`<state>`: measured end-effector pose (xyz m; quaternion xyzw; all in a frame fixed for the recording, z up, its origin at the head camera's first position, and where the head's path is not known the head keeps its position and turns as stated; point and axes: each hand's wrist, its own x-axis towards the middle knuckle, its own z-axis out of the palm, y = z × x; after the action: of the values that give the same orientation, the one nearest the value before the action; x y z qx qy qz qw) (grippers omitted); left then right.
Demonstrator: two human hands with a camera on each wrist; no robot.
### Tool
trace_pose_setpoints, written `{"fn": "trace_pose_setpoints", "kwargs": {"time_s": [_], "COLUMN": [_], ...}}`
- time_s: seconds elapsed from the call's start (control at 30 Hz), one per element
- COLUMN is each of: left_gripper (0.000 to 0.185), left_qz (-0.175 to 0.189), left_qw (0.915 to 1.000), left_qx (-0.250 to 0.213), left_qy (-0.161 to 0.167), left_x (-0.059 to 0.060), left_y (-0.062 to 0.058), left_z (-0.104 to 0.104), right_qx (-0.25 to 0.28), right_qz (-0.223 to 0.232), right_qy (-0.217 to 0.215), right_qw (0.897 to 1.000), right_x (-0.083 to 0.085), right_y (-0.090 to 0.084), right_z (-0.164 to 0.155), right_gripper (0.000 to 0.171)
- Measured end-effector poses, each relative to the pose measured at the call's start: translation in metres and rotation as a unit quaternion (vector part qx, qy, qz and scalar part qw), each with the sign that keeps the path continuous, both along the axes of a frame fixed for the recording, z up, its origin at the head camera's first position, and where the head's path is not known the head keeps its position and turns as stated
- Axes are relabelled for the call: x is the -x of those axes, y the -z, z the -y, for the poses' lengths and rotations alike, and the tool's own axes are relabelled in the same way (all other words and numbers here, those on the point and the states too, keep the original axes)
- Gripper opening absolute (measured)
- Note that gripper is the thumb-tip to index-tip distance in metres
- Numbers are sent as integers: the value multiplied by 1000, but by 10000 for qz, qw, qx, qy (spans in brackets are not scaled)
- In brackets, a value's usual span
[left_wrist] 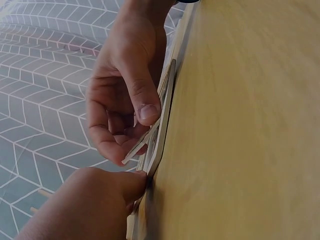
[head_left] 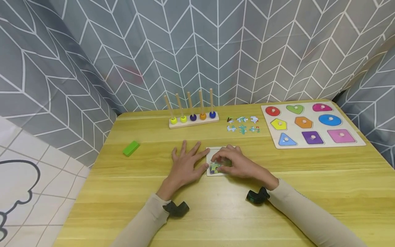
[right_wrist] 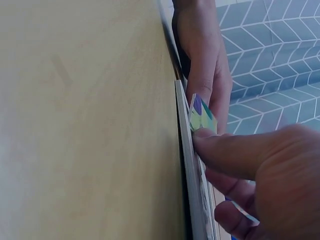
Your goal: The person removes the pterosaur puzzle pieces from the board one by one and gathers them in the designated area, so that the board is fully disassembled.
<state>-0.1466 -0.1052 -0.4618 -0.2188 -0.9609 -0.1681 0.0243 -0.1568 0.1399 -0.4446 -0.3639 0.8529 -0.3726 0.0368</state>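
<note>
Left hand (head_left: pixel 185 164) flat, steadying the puzzle tray (head_left: pixel 211 153), right hand (head_left: pixel 234 164) pinching a piece (right_wrist: pixel 202 116) into it — six loose pieces (head_left: pixel 243 124) left.

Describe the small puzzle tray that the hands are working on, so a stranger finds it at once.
On the yellow wooden table, look at the near middle, in front of the peg rack. The small puzzle tray lies flat between the left hand and right hand. Unlike the big shape board, it is small, white-rimmed and half covered by fingers.

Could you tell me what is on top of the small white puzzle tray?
A puzzle piece and the right hand holding it lie on the puzzle tray; the fingers hide the rest.
</note>
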Motion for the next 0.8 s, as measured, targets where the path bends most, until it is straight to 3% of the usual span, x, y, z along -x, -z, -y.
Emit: {"fn": "trace_pose_setpoints", "kwargs": {"time_s": [0.3,0.6,0.8], "left_gripper": [56,56,55], "left_qz": [150,77,102], "left_qw": [9999,9999,9999], "left_qx": [-27,-80,-70], "left_qy": [-13,-36,-52], "left_x": [-1,-2,-2], "left_y": [0,0,-1], "left_z": [1,0,-1], "right_qx": [354,595,940], "right_qz": [148,256,631], "right_qy": [-24,52,167], "right_qw": [9993,9979,9934], "right_x": [0,2,4], "right_y": [0,2,4], "right_z": [1,2,-2], "right_gripper": [18,16,16]}}
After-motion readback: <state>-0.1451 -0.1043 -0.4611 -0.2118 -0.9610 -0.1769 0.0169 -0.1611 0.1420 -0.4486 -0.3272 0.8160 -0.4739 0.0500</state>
